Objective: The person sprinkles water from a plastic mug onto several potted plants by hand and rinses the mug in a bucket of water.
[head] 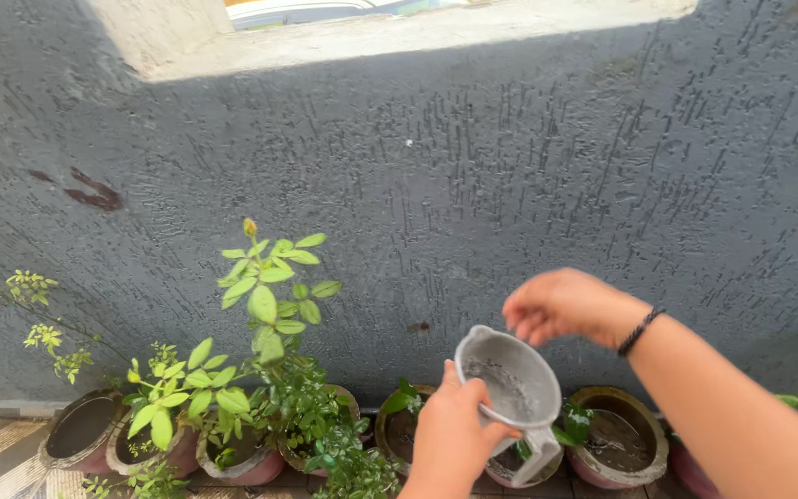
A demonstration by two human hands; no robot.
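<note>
- Head view: the left hand (453, 434) grips a grey jug (508, 383) by its side, fingers wrapped round the rim and wall, pressed firmly on it.
- The jug is tilted, its mouth turned up toward the camera, its handle hanging low at the right; its inside looks wet and grey.
- The right hand (561, 305) hovers just above the jug's rim, fingers bunched loosely and pointing down; it does not touch the jug, and whether it pinches anything cannot be told.
- A dark band (640, 330) sits on the right wrist.
- Below the jug, a row of round pots (616, 442) stands along the foot of a rough grey wall (473, 157).
- The pot just right of the jug holds wet dark soil and a small sprig.
- The pot directly under the jug is mostly hidden by it.
- Left of the jug, a small pot holds a few dark leaves.
- Farther left of the jug, a tall plant (270, 296) with pale green leaves and a yellow bud rises against the wall, over bushy dark foliage.
- Well left of the jug, the end pot shows bare soil.
- High above the jug, a sunlit ledge (399, 37) tops the wall.
</note>
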